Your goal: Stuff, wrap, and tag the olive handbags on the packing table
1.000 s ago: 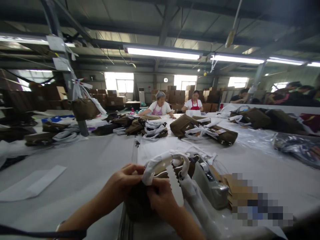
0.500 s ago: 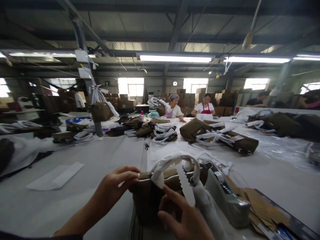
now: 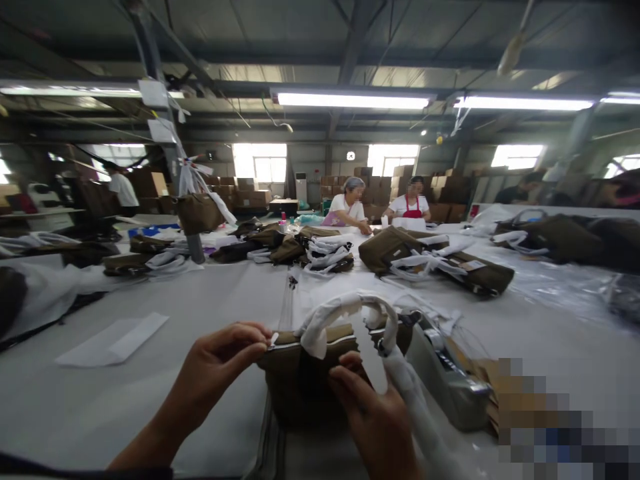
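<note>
An olive-brown handbag (image 3: 300,393) stands upright before me, a light zipper (image 3: 287,346) running along its top. At the zipper's left end, my left hand (image 3: 233,353) pinches with thumb and fingertips at a small pale zipper pull (image 3: 273,341). My right hand (image 3: 375,413) is at the bag's front, fingers bent and thumb and index close together; what they hold, if anything, is hidden. The bag's handle (image 3: 345,303) arches above, wrapped in white padding. A white strip with a notched edge (image 3: 369,353) hangs down beside my right fingers.
A grey tape dispenser (image 3: 450,380) stands right of the bag. White paper (image 3: 113,340) lies at left. Further back are wrapped bags (image 3: 435,260), a metal post (image 3: 175,153) with a bag hanging from it, and two co-workers (image 3: 350,207) across the table.
My left fingers have closed into a pinch at the zipper end. My right hand has drawn its pointing index finger back from the handle's base, and its fingers are bent together.
</note>
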`<action>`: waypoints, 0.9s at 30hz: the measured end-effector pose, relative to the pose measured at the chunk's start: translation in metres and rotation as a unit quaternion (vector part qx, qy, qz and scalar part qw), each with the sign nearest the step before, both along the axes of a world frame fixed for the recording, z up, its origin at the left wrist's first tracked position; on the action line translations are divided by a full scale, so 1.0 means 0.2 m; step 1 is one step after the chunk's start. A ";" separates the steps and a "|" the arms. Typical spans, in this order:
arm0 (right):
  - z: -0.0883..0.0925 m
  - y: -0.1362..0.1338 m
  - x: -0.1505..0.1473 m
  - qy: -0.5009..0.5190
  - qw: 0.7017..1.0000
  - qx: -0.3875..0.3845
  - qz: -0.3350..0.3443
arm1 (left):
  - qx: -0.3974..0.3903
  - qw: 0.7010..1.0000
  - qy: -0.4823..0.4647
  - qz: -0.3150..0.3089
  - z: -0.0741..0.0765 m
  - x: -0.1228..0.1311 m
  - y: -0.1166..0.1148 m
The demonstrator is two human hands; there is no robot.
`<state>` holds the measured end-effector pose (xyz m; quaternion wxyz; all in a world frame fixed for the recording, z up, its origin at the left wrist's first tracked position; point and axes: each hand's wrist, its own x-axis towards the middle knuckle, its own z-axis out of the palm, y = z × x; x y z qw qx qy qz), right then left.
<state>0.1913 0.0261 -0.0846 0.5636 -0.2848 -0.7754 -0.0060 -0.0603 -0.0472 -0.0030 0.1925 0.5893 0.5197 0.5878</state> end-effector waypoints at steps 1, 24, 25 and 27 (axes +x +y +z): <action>0.00 0.00 -0.01 -0.001 1.000 0.015 -0.023 | 0.001 1.000 -0.018 -0.014 0.00 0.01 0.01; 0.20 -0.06 -0.01 0.141 0.950 -0.228 0.161 | 0.043 0.957 0.238 -0.159 -0.02 0.18 0.13; 0.20 -0.06 -0.02 0.174 0.914 -0.313 0.193 | 0.042 0.957 0.239 -0.157 -0.02 0.19 0.13; 0.18 -0.05 -0.03 0.238 0.825 -0.446 0.255 | 0.038 0.958 0.240 -0.150 -0.02 0.19 0.13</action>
